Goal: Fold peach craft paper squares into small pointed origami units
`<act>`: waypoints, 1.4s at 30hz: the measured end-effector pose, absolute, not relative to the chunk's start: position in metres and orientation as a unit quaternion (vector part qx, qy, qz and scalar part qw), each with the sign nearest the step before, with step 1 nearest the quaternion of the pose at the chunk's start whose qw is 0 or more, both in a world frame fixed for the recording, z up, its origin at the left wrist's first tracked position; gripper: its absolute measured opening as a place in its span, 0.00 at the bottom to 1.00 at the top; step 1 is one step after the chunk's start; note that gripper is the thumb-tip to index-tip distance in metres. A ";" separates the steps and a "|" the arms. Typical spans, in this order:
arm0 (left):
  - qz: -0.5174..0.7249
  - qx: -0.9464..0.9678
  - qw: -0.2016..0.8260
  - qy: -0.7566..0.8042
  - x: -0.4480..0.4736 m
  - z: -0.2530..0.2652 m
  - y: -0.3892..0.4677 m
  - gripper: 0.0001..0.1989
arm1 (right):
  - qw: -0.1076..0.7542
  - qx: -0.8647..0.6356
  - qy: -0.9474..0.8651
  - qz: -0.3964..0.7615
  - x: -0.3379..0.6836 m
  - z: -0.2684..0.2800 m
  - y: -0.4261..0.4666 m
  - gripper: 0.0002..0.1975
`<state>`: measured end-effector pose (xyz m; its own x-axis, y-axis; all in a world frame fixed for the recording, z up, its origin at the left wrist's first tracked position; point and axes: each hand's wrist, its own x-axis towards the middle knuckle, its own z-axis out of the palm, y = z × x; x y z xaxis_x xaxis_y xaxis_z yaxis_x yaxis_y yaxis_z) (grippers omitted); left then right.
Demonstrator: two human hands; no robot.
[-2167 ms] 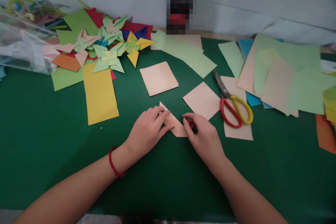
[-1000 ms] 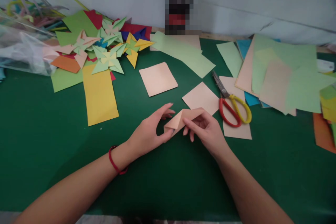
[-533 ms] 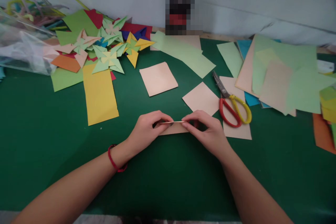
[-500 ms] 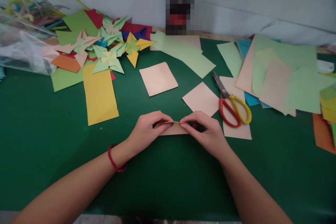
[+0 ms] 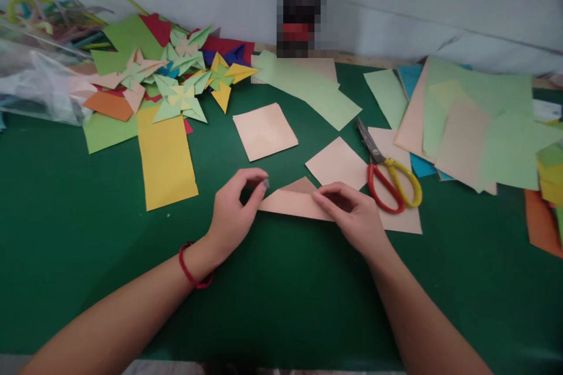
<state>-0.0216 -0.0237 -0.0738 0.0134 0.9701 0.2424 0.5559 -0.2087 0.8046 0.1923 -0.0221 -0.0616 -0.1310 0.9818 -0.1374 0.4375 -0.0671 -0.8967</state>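
Observation:
A folded piece of pale pink paper (image 5: pixel 294 202) lies between my hands, its long edge facing me and a darker peaked part standing behind the fold. My right hand (image 5: pixel 352 211) pinches its right end between thumb and fingers. My left hand (image 5: pixel 237 208), with a red cord bracelet on the wrist, is at the left end. Its thumb and fingertips meet just above the paper, with nothing visible between them. Two flat pale pink squares lie beyond: one square (image 5: pixel 265 132) at centre, another square (image 5: pixel 336 163) nearer my right hand.
Scissors (image 5: pixel 377 155) with red and yellow handles rest on pink paper at right. Folded paper stars (image 5: pixel 182 98) and coloured sheets are heaped at back left, beside a clear plastic bag (image 5: pixel 39 88). A yellow strip (image 5: pixel 167 161) lies left; green sheets (image 5: pixel 505 129) are stacked right.
My left hand has let go of the folded paper and shifted left and up. The paper's left part now shows, tilted slightly. My right hand keeps its pinch and has moved slightly right.

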 end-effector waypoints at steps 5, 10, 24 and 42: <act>0.380 0.809 0.110 0.434 -0.022 -0.075 -0.029 0.18 | 0.322 -0.600 -0.546 0.488 0.193 -0.065 -0.021 0.09; 0.260 0.900 0.031 0.349 -0.021 -0.073 -0.035 0.13 | 0.326 -0.585 -0.542 0.507 0.193 -0.067 -0.022 0.10; 0.154 0.924 0.065 0.344 -0.018 -0.069 -0.036 0.10 | 0.300 -0.535 -0.739 0.278 0.189 -0.068 -0.025 0.07; 0.231 0.791 0.230 0.518 -0.017 -0.080 -0.031 0.08 | 0.247 -0.514 -0.767 0.294 0.187 -0.069 -0.025 0.06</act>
